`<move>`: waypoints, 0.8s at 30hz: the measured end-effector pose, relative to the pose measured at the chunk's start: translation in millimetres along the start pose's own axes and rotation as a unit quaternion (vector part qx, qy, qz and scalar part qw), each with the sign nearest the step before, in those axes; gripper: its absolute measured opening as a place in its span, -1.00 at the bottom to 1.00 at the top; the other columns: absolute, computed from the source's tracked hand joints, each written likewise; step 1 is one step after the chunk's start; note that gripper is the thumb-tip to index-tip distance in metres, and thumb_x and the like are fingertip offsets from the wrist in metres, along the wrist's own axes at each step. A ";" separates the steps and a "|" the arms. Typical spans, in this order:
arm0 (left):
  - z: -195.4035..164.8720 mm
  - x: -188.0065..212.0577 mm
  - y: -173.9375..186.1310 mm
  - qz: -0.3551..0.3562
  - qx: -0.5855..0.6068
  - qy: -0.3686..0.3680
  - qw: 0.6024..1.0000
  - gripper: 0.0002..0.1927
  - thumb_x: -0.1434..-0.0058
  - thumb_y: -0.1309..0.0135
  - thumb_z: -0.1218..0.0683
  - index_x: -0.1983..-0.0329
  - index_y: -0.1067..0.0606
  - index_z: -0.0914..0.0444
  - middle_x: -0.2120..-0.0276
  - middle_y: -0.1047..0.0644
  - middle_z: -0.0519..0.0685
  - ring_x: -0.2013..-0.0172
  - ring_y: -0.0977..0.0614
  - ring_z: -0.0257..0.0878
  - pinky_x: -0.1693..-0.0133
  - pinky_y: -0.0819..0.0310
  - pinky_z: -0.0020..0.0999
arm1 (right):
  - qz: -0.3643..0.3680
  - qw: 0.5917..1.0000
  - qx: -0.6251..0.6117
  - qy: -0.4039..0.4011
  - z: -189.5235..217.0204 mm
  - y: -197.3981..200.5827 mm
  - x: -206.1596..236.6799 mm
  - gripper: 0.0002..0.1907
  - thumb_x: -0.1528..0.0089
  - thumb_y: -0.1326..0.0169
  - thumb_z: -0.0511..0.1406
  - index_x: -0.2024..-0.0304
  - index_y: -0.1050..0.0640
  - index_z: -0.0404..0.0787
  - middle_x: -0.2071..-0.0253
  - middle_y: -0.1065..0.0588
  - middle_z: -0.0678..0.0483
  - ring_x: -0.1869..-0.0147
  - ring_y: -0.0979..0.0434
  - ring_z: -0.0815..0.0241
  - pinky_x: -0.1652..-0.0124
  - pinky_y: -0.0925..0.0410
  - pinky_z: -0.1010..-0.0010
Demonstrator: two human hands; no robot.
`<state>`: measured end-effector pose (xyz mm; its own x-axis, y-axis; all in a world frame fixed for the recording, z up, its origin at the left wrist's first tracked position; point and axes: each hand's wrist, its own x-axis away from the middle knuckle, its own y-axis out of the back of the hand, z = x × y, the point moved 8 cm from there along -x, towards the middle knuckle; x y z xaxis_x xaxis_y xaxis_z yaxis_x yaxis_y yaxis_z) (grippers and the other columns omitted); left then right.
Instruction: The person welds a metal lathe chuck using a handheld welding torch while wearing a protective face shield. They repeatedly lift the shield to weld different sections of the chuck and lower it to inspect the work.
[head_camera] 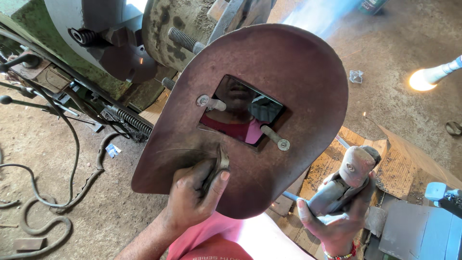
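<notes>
Green lathe with chuck and threaded rods; black cables on dirt floor; lit bulb; wooden planks; crumpled foil scrap.

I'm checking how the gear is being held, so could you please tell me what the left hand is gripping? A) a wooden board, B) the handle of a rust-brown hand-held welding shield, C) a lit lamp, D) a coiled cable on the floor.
B: the left hand wraps its fingers around the handle on the welding shield, holding it up with its dark window facing the camera, while the right hand holds a welding electrode holder.
</notes>
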<state>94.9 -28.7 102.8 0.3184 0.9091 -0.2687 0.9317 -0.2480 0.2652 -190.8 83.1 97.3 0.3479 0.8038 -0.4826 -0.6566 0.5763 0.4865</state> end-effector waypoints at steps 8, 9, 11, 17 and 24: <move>-2.9 1.1 2.9 -0.012 -0.016 -0.010 1.000 -0.84 -0.33 -0.08 0.11 0.29 -0.53 0.32 0.60 -0.46 0.02 0.64 -0.48 -0.17 0.52 -0.35 -0.29 | -0.013 0.995 0.094 -0.008 2.5 0.2 -0.8 0.34 0.21 -0.38 -0.29 -0.52 0.02 -0.46 0.05 -0.42 -0.12 0.08 -0.51 0.12 0.10 -0.45 0.31; -3.1 1.3 3.2 -0.014 -0.014 -0.011 1.000 -0.84 -0.33 -0.08 0.12 0.28 -0.53 0.32 0.60 -0.46 0.02 0.64 -0.49 -0.17 0.52 -0.36 -0.29 | -0.006 0.998 0.064 -0.016 2.4 -1.0 -0.8 0.33 0.17 -0.38 -0.28 -0.53 0.03 -0.47 0.07 -0.42 -0.09 0.09 -0.51 0.14 0.12 -0.46 0.34; -3.2 1.4 3.6 -0.016 -0.019 -0.014 1.000 -0.84 -0.33 -0.09 0.12 0.30 -0.53 0.32 0.60 -0.46 0.02 0.63 -0.49 -0.16 0.52 -0.35 -0.29 | -0.003 0.999 0.033 -0.021 3.9 -3.0 -1.3 0.32 0.12 -0.39 -0.26 -0.54 0.04 -0.49 0.08 -0.42 -0.06 0.10 -0.50 0.17 0.13 -0.46 0.37; 2.5 2.6 2.5 -0.009 -0.017 0.011 1.000 -0.80 -0.32 -0.10 0.11 0.38 -0.50 0.32 0.64 -0.44 0.03 0.66 -0.45 -0.15 0.54 -0.32 -0.27 | -0.016 0.992 0.119 0.038 14.3 -3.5 -5.3 0.33 0.18 -0.41 -0.26 -0.50 0.01 -0.46 0.00 -0.41 -0.18 0.07 -0.50 0.08 0.11 -0.45 0.33; 2.7 2.0 1.6 -0.007 -0.021 0.004 1.000 -0.80 -0.33 -0.10 0.10 0.37 -0.50 0.32 0.63 -0.43 0.03 0.65 -0.44 -0.15 0.53 -0.32 -0.28 | -0.002 1.000 0.010 -0.015 -2.3 -4.3 1.4 0.34 0.10 -0.41 -0.28 -0.58 0.08 -0.38 0.00 -0.43 -0.07 0.02 -0.52 0.17 0.09 -0.48 0.38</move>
<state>97.5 -28.2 100.2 0.3045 0.9147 -0.2658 0.9279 -0.2217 0.2998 -189.0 81.4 92.9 0.3715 0.8051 -0.4625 -0.6415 0.5827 0.4990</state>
